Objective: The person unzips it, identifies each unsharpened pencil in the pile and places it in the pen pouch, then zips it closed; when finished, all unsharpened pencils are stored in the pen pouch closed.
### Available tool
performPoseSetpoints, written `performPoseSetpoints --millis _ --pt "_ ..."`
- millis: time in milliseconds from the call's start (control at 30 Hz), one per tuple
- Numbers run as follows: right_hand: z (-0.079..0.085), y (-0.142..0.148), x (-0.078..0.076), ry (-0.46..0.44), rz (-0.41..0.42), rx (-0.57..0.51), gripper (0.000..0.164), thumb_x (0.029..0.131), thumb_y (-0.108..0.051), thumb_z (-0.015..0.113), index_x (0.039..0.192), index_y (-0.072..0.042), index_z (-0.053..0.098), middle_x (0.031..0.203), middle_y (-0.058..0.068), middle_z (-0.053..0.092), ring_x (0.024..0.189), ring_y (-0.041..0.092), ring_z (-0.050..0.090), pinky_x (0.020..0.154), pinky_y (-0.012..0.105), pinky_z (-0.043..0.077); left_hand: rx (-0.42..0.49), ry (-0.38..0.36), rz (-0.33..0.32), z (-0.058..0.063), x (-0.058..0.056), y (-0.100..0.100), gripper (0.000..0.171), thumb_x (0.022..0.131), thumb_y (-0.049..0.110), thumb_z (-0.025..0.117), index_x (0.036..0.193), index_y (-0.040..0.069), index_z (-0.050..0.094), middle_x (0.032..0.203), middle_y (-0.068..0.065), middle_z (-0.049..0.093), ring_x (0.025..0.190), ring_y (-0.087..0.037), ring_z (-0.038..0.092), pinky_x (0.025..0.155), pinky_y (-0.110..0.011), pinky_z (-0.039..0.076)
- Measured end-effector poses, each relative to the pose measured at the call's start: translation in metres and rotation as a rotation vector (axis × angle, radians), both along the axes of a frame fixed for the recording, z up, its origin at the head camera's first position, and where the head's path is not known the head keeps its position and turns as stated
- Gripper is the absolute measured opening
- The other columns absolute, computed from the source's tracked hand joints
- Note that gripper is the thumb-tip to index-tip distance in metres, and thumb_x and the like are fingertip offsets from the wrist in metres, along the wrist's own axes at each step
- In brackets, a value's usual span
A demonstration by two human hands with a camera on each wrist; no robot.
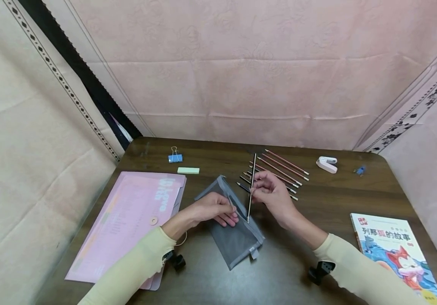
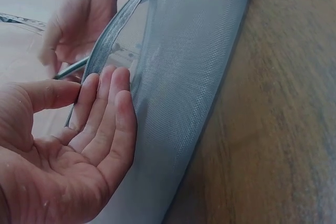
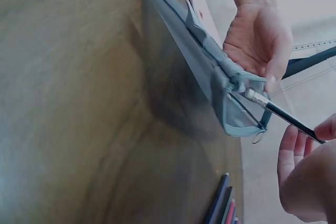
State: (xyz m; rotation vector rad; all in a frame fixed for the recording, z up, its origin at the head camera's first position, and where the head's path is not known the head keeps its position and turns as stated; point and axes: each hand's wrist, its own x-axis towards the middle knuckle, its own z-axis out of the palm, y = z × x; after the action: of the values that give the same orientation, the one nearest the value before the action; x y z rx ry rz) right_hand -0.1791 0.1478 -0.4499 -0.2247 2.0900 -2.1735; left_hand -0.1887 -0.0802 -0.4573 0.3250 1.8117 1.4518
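Observation:
A grey mesh zip pouch lies slanted in the middle of the table, its mouth held open. My left hand pinches the pouch's rim between thumb and forefinger, the other fingers extended along the mesh. My right hand grips a dark pencil with fingertips and thumb, eraser end down. In the right wrist view the pencil's eraser end is at the pouch mouth. Beyond the right hand, several pencils lie side by side, partly covered by that hand.
On the left lies a pink document folder. Behind it are a blue binder clip and a pale green eraser-like block. A white stapler and a small blue object sit back right; a picture book lies front right.

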Motion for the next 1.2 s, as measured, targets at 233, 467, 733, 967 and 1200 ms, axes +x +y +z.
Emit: performPoseSetpoints --millis 233,467,733,967,1200 --pt "-0.011 -0.002 0.001 -0.191 0.092 0.017 0.040 0.086 -0.001 0.063 0.125 0.000 0.050 0.098 0.017 0.064 0.077 0.018 0.066 0.072 0.040 0.060 -0.001 0.027 -0.013 0.008 -0.003 -0.004 0.024 0.095 0.021 0.058 0.099 0.000 0.069 0.097 -0.015 0.075 0.089 -0.027 0.073 0.079 -0.039 0.060" --pt "-0.013 -0.004 0.001 -0.193 0.193 0.260 0.035 0.086 -0.007 0.066 0.121 -0.011 0.062 0.096 0.011 0.068 0.079 0.018 0.065 0.071 0.034 0.060 -0.003 0.039 -0.030 0.010 -0.004 -0.003 0.024 0.095 0.022 0.059 0.101 0.000 0.069 0.099 -0.016 0.074 0.090 -0.026 0.073 0.081 -0.039 0.060" --pt "-0.007 -0.016 -0.005 0.020 0.253 0.510 0.034 0.084 -0.005 0.063 0.117 -0.011 0.068 0.089 0.006 0.072 0.069 0.014 0.067 0.063 0.027 0.058 -0.017 0.052 -0.004 0.012 -0.005 -0.003 0.022 0.095 0.018 0.057 0.099 0.000 0.069 0.096 -0.016 0.074 0.088 -0.026 0.074 0.078 -0.038 0.060" --pt "0.001 -0.014 -0.009 0.053 0.296 0.553 0.035 0.088 -0.011 0.065 0.123 -0.011 0.064 0.091 0.005 0.073 0.068 0.019 0.068 0.060 0.034 0.060 -0.021 0.048 -0.006 0.013 -0.007 -0.004 0.024 0.095 0.022 0.059 0.099 0.001 0.070 0.097 -0.015 0.074 0.088 -0.025 0.074 0.079 -0.039 0.060" --pt "0.014 0.007 -0.020 0.050 0.247 0.484 0.025 0.089 -0.018 0.068 0.114 -0.019 0.067 0.096 0.015 0.073 0.075 0.035 0.070 0.060 0.041 0.060 -0.017 0.052 -0.001 0.013 -0.009 -0.006 0.026 0.095 0.024 0.059 0.100 0.001 0.069 0.099 -0.014 0.074 0.090 -0.025 0.073 0.080 -0.039 0.060"
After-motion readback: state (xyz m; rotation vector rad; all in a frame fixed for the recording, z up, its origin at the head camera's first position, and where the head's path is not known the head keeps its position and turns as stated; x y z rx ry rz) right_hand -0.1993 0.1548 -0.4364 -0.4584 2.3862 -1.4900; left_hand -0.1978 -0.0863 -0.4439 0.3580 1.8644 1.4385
